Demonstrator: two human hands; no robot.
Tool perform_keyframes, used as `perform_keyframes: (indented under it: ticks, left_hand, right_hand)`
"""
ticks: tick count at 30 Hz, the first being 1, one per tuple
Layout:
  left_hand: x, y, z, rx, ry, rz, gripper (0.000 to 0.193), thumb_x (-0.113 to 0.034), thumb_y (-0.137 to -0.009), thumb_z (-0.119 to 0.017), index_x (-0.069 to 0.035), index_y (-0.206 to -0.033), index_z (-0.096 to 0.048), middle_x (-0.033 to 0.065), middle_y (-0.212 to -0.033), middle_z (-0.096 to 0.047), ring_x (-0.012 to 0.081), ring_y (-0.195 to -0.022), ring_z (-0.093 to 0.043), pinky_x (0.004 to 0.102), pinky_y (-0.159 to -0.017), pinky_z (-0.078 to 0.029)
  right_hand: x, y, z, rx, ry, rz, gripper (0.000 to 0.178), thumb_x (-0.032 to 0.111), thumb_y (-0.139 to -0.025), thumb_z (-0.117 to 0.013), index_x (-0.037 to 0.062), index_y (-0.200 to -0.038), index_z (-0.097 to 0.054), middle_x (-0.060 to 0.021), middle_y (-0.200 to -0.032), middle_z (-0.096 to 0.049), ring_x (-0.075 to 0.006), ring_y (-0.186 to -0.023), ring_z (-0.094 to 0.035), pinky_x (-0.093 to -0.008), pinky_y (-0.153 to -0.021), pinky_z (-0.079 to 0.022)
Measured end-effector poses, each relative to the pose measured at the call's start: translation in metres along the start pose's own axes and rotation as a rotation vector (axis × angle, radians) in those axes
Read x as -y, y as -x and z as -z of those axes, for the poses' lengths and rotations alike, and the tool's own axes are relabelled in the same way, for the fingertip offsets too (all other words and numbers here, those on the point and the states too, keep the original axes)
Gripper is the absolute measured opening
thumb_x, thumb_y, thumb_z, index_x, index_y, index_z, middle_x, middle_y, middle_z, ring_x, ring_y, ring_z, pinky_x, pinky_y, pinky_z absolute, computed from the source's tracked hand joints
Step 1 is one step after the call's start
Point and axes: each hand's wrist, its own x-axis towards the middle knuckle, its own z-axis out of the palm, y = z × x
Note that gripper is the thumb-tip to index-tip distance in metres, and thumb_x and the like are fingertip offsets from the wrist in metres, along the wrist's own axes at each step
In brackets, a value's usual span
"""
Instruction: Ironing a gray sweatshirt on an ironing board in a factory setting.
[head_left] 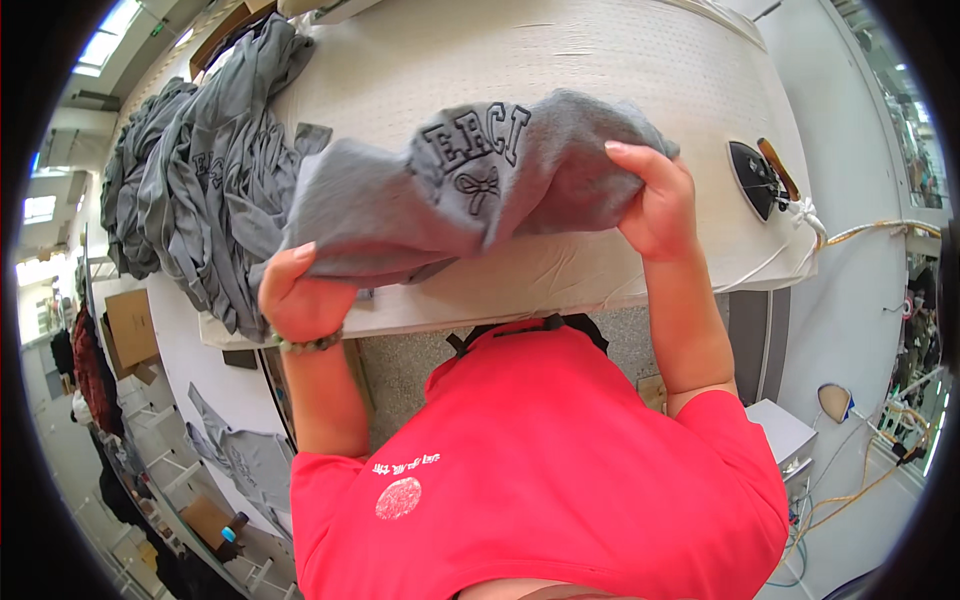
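Between my two hands a grey garment [370, 205] with dark outlined lettering and a bow motif is stretched out above the pale padded table. My left hand [305, 296], with a beaded bracelet at the wrist, grips its left end, thumb on top. At the other end my right hand [658, 200] pinches the cloth, thumb also uppermost. The fingers of both hands are partly hidden behind the fabric. The cloth sags and folds in the middle. Left of it, a heap of similar grey garments [215, 160] lies on the table, close to my left hand.
A clothes iron [755, 180] rests at the right side of the padded table [400, 60], its cord and hose [870, 232] running off right. Grey cloth [250, 460] lies on a lower white surface at left. Cardboard boxes [130, 328] stand farther left.
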Motion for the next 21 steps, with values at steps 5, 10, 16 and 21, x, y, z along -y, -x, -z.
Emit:
perform_keyframes:
  ticks: [5, 10, 16, 21]
  left_hand:
    - [0.027, -0.014, -0.043, 0.109, 0.156, 0.0, 0.064, -0.017, -0.095, -0.043, 0.016, -0.15, -0.039, 0.0328, -0.152, -0.049, 0.0478, -0.14, -0.05, 0.0564, -0.119, -0.038]
    - [0.034, -0.01, -0.053, -0.041, 0.047, -0.035, 0.062, -0.019, -0.098, -0.042, 0.016, -0.149, -0.041, 0.0318, -0.146, -0.055, 0.045, -0.127, -0.061, 0.0514, -0.104, -0.049]
    - [0.029, -0.006, -0.032, 0.074, 0.009, 0.036, 0.058, -0.021, -0.1, -0.041, 0.015, -0.145, -0.047, 0.0295, -0.143, -0.059, 0.0429, -0.124, -0.064, 0.0505, -0.101, -0.051]
    - [0.027, 0.0, -0.028, -0.054, -0.075, 0.06, 0.072, -0.022, -0.093, -0.045, 0.01, -0.157, -0.033, 0.0261, -0.157, -0.046, 0.0445, -0.144, -0.047, 0.0587, -0.12, -0.035]
  right_hand:
    - [-0.011, 0.029, -0.042, 0.077, 0.357, 0.015, 0.038, 0.003, -0.096, -0.057, -0.0078, -0.133, -0.062, -0.0143, -0.125, -0.071, -0.025, -0.117, -0.068, -0.0392, -0.103, -0.052]
    - [-0.014, 0.038, -0.066, 0.23, 0.483, 0.105, 0.039, 0.006, -0.099, -0.057, -0.008, -0.135, -0.062, -0.0122, -0.126, -0.07, -0.0215, -0.119, -0.065, -0.037, -0.104, -0.05]
    - [-0.018, 0.039, -0.067, 0.241, 0.56, 0.141, 0.039, 0.008, -0.1, -0.058, -0.0074, -0.136, -0.062, -0.0119, -0.127, -0.07, -0.0211, -0.12, -0.064, -0.0365, -0.105, -0.049]
    - [-0.018, 0.04, -0.068, 0.237, 0.596, 0.142, 0.04, 0.009, -0.1, -0.059, -0.0071, -0.137, -0.062, -0.0116, -0.128, -0.07, -0.021, -0.12, -0.064, -0.0365, -0.106, -0.048]
